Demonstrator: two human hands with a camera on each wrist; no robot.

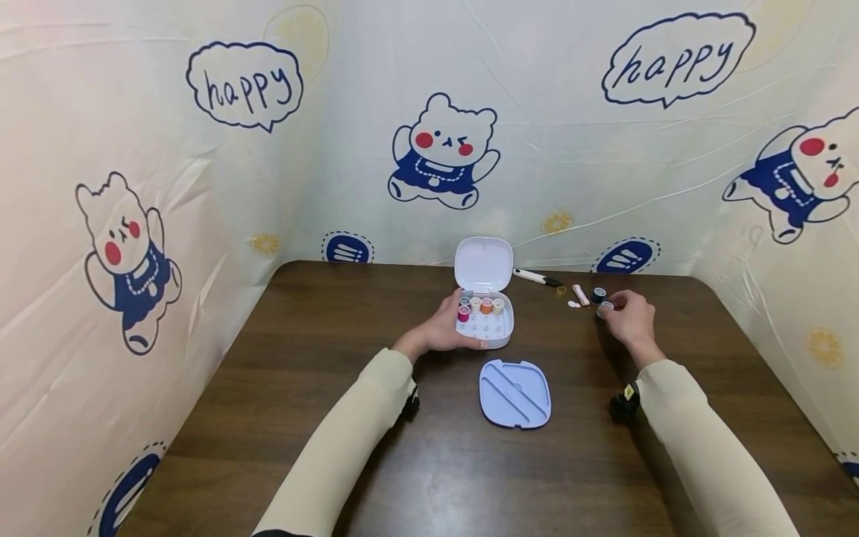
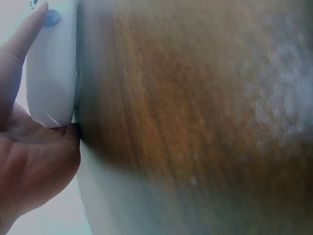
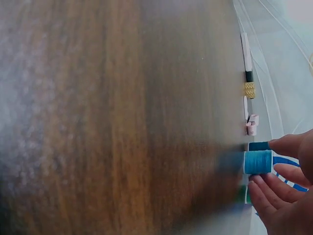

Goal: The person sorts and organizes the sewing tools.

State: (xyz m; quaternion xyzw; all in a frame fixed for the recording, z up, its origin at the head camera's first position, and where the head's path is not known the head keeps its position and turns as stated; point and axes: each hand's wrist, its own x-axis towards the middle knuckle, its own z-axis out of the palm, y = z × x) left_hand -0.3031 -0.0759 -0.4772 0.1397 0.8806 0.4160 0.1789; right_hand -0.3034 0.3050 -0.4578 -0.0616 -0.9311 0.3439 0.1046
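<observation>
My left hand (image 1: 439,328) grips the left side of a white sewing box (image 1: 499,341), its thumb along the front edge. The box's lid (image 1: 483,262) is raised. Several thread spools, including a magenta one (image 1: 464,314) and an orange one (image 1: 487,305), stand on pegs inside; the front pegs are bare. Over at the right, my right hand (image 1: 632,317) holds a light blue thread spool (image 3: 258,162) between thumb and fingers. A dark spool (image 1: 599,295) stands just behind it. In the right wrist view, a green spool (image 3: 248,194) is partly hidden by the fingers.
A pale blue divided tray (image 1: 515,394) lies in front of the box. Right of the box are a white-and-black pen-like tool (image 1: 533,277), a gold thimble (image 1: 561,289), a small white piece (image 1: 573,304) and a pinkish strip (image 1: 580,295). A printed cloth hangs behind the table.
</observation>
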